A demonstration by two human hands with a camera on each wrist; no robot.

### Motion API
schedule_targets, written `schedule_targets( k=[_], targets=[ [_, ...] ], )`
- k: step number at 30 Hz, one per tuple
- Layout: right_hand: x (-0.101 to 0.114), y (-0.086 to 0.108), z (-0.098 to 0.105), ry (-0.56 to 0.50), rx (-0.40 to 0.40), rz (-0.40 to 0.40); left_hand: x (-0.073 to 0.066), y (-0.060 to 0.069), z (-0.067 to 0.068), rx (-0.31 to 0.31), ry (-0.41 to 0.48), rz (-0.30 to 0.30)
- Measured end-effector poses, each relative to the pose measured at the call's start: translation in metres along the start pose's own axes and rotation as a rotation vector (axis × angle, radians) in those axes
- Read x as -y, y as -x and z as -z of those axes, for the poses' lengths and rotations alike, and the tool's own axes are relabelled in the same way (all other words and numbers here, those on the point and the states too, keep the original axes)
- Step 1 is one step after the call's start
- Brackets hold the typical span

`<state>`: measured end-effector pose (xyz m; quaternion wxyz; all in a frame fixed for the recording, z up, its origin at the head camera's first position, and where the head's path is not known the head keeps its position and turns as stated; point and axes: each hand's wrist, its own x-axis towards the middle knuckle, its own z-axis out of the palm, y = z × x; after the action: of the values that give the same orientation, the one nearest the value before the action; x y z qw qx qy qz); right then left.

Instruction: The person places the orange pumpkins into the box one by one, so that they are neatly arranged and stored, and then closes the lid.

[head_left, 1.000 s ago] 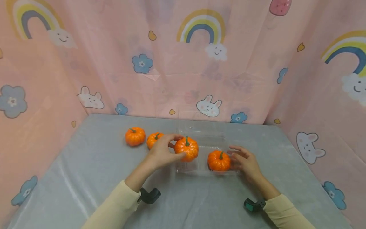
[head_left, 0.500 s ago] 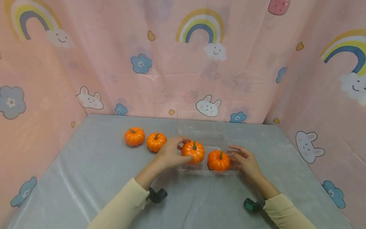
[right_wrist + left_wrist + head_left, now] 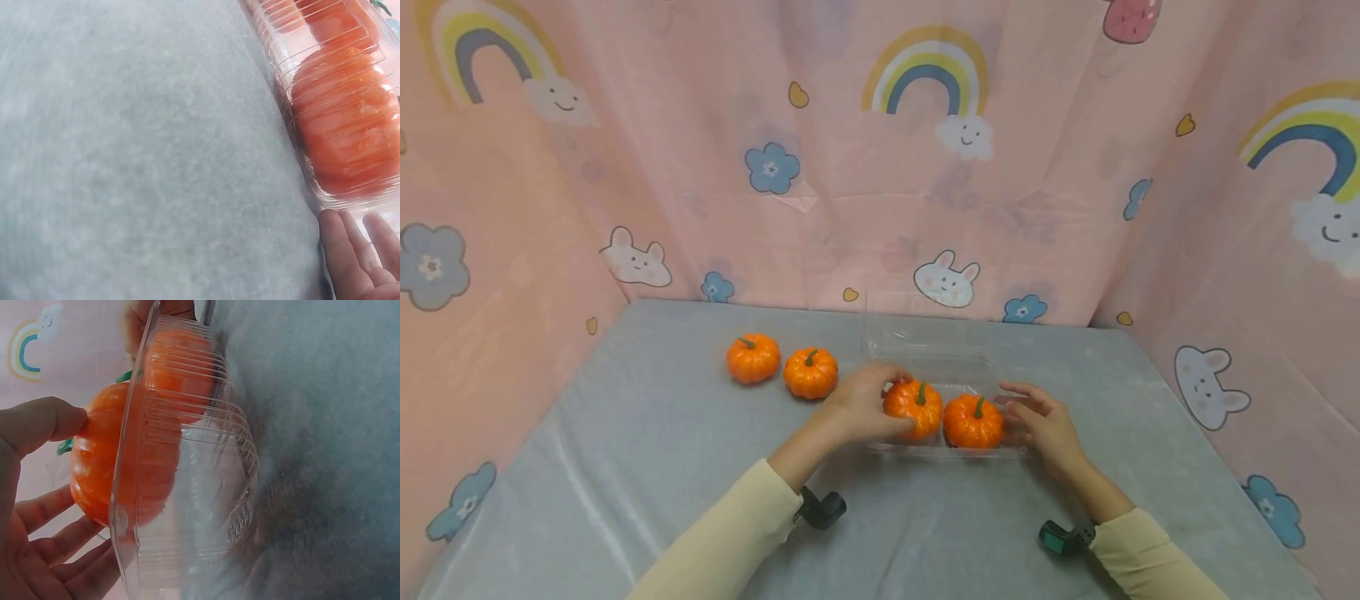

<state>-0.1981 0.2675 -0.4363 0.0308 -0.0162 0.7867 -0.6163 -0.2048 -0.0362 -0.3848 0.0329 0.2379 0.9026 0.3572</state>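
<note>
My left hand (image 3: 859, 408) grips a small orange pumpkin (image 3: 913, 410) with a green stem. In the left wrist view, the thumb and fingers are on its upper part, while its lower part sits inside a clear plastic clamshell box (image 3: 206, 487). A second orange pumpkin (image 3: 973, 423) stands upright in the right half of that box, close beside the held one. At the box's right end is my right hand (image 3: 1051, 429), its fingers spread. The right wrist view has those fingertips (image 3: 330, 220) against or very near the box's end wall; contact is unclear.
Two more orange pumpkins, the far left one (image 3: 753, 359) and a nearer one (image 3: 811, 372), stand on the grey cloth-covered table (image 3: 647, 433) left of the box. The box's clear lid (image 3: 925, 333) stands raised behind. A pink patterned curtain (image 3: 820, 242) surrounds the table.
My left hand has moved right and down, lowering its pumpkin from above the box's left part into the box beside the other pumpkin. My right hand has stayed in place.
</note>
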Motion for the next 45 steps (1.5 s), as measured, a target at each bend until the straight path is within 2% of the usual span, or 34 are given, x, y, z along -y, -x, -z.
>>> schedule_targets(
  k=[8, 11, 23, 32, 45],
  targets=[
    [-0.001, 0.0, 0.001, 0.019, 0.01, -0.001, -0.003, -0.003, -0.003, 0.067, -0.084, 0.006],
    [-0.001, 0.0, 0.002, 0.019, 0.013, -0.002, -0.004, -0.004, -0.004, 0.083, -0.129, 0.016],
    [-0.001, -0.001, 0.001, 0.031, 0.026, 0.007, -0.008, -0.008, -0.01, 0.13, -0.217, 0.036],
    [-0.004, -0.002, 0.001, 0.029, 0.025, 0.014, -0.004, -0.009, -0.01, 0.137, -0.238, 0.007],
    [-0.005, -0.002, 0.0, 0.032, 0.016, 0.02, -0.005, -0.01, -0.008, 0.163, -0.229, 0.045]
  ],
)
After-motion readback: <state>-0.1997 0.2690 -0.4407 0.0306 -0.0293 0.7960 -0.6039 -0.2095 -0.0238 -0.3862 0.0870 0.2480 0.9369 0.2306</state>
